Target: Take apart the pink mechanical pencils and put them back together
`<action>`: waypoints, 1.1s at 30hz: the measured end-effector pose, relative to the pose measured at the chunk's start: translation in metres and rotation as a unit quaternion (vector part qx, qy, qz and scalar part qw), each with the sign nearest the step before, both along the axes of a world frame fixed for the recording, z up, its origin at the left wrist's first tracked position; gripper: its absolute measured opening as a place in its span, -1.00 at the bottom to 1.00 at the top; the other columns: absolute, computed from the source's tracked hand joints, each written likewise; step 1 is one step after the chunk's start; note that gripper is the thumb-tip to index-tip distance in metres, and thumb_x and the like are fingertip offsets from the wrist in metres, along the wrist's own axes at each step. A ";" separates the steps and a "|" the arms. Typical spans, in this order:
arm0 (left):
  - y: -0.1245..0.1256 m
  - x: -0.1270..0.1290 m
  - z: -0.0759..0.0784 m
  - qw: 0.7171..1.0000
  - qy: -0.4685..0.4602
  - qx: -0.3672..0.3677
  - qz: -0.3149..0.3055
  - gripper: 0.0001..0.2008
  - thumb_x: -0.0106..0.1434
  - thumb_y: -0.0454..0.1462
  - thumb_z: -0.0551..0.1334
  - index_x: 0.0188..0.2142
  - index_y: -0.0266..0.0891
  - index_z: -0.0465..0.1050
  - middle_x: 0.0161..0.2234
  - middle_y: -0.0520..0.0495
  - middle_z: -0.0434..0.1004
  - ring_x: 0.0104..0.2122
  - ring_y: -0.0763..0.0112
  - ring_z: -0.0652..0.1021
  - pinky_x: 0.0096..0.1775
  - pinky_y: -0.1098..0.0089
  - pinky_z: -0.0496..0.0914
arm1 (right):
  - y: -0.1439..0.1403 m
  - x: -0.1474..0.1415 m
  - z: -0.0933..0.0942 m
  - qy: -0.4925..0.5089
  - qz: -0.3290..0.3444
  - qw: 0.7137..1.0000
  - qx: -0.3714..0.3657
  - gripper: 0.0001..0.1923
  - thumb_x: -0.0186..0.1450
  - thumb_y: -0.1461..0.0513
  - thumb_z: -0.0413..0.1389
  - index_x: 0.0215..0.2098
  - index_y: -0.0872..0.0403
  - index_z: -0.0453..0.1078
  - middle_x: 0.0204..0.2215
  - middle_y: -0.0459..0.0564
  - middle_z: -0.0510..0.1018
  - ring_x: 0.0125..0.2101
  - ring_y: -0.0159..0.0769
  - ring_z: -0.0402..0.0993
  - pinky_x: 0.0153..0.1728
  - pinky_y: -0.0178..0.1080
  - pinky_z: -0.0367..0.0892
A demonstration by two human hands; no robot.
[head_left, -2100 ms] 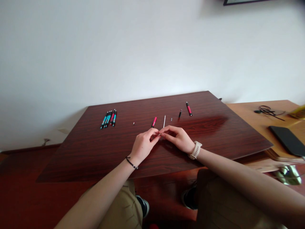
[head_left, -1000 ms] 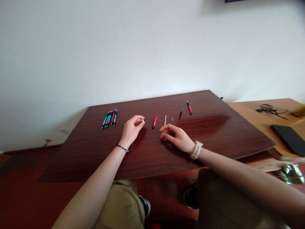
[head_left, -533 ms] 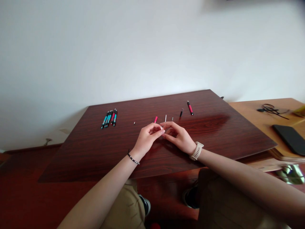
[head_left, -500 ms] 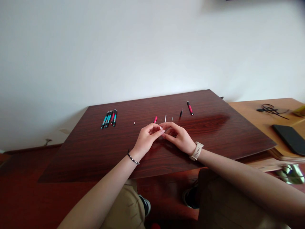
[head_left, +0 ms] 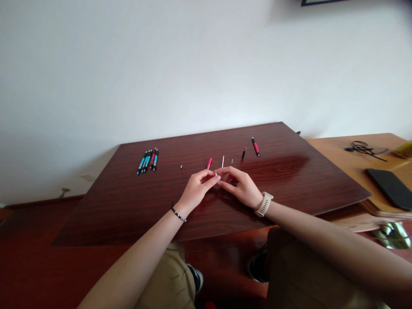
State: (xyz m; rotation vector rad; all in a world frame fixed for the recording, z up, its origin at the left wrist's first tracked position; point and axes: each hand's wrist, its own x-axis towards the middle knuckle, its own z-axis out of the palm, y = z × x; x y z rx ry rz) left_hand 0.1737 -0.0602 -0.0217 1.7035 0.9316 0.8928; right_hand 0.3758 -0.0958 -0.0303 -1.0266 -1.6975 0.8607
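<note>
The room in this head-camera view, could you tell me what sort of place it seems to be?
Probably a home or office desk corner. A dark wooden table stands against a plain white wall, bearing a bundle of pens, with a lighter desk beside it carrying a coiled cable.

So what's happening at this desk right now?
A person sits at a dark wooden table with both hands together near its middle. The left hand and the right hand meet at the fingertips, pinching a small part too tiny to identify. Just beyond them lie a pink pen piece, a thin white rod and some small bits. A bundle of pens lies at the far left, and another pink pen at the far right.
</note>
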 end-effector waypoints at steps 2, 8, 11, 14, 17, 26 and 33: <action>0.001 -0.002 0.000 1.000 0.013 0.018 0.005 -0.66 0.45 0.00 0.25 -0.24 -0.20 0.59 -0.28 -0.06 0.65 -0.26 0.29 0.59 -0.16 0.34 0.46 | 0.001 0.000 -0.001 0.015 -0.006 1.000 -0.013 -0.67 0.42 0.06 0.29 0.10 -0.04 0.50 -0.08 -0.01 0.68 -0.27 -0.24 0.62 -0.23 -0.19 0.50; 0.001 -0.005 0.000 0.989 0.074 0.114 0.062 -0.81 0.46 -0.13 0.26 -0.12 -0.15 0.59 -0.10 -0.08 0.67 -0.11 0.23 0.62 -0.06 0.30 0.46 | 0.003 0.001 -0.004 0.047 -0.012 0.998 -0.039 -0.62 0.40 0.05 0.30 0.11 -0.04 0.46 -0.17 -0.05 0.63 -0.30 -0.27 0.58 -0.24 -0.20 0.49; 0.001 -0.003 -0.001 0.996 0.033 0.077 0.044 -0.79 0.45 -0.11 0.27 -0.05 -0.16 0.56 -0.07 -0.10 0.67 -0.11 0.24 0.64 -0.08 0.31 0.49 | 0.003 0.001 -0.004 0.023 -0.016 0.999 -0.023 -0.65 0.42 0.06 0.28 0.12 -0.05 0.48 -0.23 -0.06 0.62 -0.32 -0.27 0.55 -0.26 -0.21 0.47; 0.000 -0.001 -0.002 1.000 0.002 0.028 0.008 -0.73 0.45 -0.05 0.27 -0.12 -0.19 0.55 -0.17 -0.09 0.67 -0.21 0.28 0.63 -0.15 0.34 0.49 | 0.002 0.000 -0.004 -0.006 -0.023 1.000 0.005 -0.69 0.42 0.06 0.28 0.08 -0.05 0.52 -0.29 -0.07 0.58 -0.36 -0.28 0.48 -0.31 -0.22 0.43; 0.000 -0.001 -0.003 1.000 0.008 0.024 0.000 -0.72 0.42 -0.04 0.30 -0.20 -0.21 0.56 -0.24 -0.07 0.65 -0.27 0.32 0.59 -0.21 0.37 0.46 | 0.000 0.000 -0.004 -0.027 -0.028 0.999 0.033 -0.72 0.42 0.06 0.28 0.05 -0.06 0.55 -0.30 -0.06 0.55 -0.35 -0.28 0.45 -0.32 -0.22 0.42; 0.002 -0.003 -0.004 1.000 0.006 0.007 -0.011 -0.77 0.40 -0.10 0.33 -0.24 -0.22 0.58 -0.33 -0.01 0.60 -0.34 0.38 0.52 -0.25 0.39 0.38 | -0.004 0.003 0.000 -0.074 -0.016 0.995 0.061 -0.64 0.45 0.15 0.23 0.20 -0.10 0.47 -0.23 -0.05 0.59 -0.32 -0.26 0.50 -0.29 -0.21 0.46; -0.001 -0.004 -0.004 0.999 0.031 -0.006 -0.014 -0.73 0.38 -0.06 0.35 -0.26 -0.22 0.56 -0.34 -0.03 0.62 -0.34 0.35 0.56 -0.24 0.36 0.42 | -0.026 0.063 0.039 -0.112 -0.148 0.978 0.099 -0.59 0.48 0.17 0.17 0.28 -0.09 0.42 -0.12 0.05 0.63 -0.23 -0.19 0.59 -0.19 -0.15 0.52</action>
